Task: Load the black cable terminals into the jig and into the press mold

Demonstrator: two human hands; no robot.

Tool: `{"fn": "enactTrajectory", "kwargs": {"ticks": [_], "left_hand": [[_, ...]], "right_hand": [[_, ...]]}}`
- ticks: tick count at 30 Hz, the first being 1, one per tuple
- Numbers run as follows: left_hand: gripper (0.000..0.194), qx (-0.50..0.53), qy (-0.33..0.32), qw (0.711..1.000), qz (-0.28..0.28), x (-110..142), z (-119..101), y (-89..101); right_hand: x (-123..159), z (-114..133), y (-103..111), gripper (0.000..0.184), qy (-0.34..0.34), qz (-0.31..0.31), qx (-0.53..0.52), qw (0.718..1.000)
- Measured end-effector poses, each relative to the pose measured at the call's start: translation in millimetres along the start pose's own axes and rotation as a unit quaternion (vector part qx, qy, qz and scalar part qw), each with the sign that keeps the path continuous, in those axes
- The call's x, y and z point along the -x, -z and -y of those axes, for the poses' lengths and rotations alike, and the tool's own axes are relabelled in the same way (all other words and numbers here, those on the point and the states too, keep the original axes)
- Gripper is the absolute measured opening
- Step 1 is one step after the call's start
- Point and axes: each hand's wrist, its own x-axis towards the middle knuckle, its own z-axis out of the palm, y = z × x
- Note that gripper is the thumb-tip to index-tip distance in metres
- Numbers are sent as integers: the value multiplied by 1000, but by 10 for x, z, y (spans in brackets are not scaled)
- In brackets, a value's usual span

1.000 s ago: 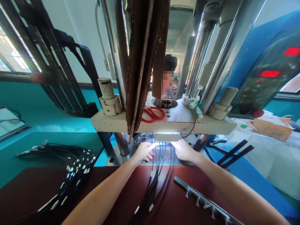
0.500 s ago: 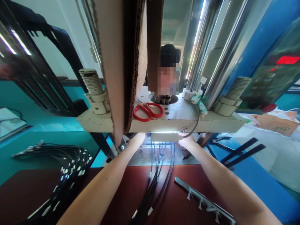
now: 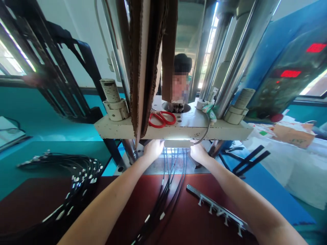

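Both my arms reach forward under the cream plate [image 3: 224, 133] of a press. My left hand [image 3: 152, 149] and my right hand [image 3: 198, 153] sit on either side of several black cables [image 3: 170, 177] that run from the red-brown table [image 3: 127, 204] into the lit mould area. The fingers of both hands are tucked under the plate and washed out by a bright lamp [image 3: 178, 143], so their grip is hidden. Neither hand visibly holds anything.
Red scissors [image 3: 161, 119] lie on the plate, with cardboard sheets [image 3: 148, 61] hanging in front of it. A bundle of black cables [image 3: 76, 183] lies at left. A grey plastic strip [image 3: 217, 210] lies at right. A person stands behind the press.
Both hands have pushed further in under the plate since a second ago, and their fingers no longer show. The view shifted slightly.
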Motion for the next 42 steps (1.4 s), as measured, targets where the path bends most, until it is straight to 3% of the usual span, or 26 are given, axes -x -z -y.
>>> {"fn": "enactTrajectory", "kwargs": {"ticks": [4,6,21,30,38,42], "left_hand": [[33,-66,-187,974,107,198,-227,-184],[39,-94,-214,962,143,223,-281,-250],[46,-26,-150,976,158,125,-249,-478],[41,18,-125,977,173,96,-271,-509],[40,-74,-165,977,114,79,-332,-421],[40,-117,-173,977,30,143,-141,-221]], "right_hand": [[155,76,9,43,82,-12,-26,996],[177,86,7,42,92,-16,-33,995],[-5,140,-61,41,78,-11,-45,996],[-14,149,-110,43,74,-7,-43,996],[-71,74,-46,52,79,0,-51,996],[-137,179,62,49,92,1,-50,995]]}}
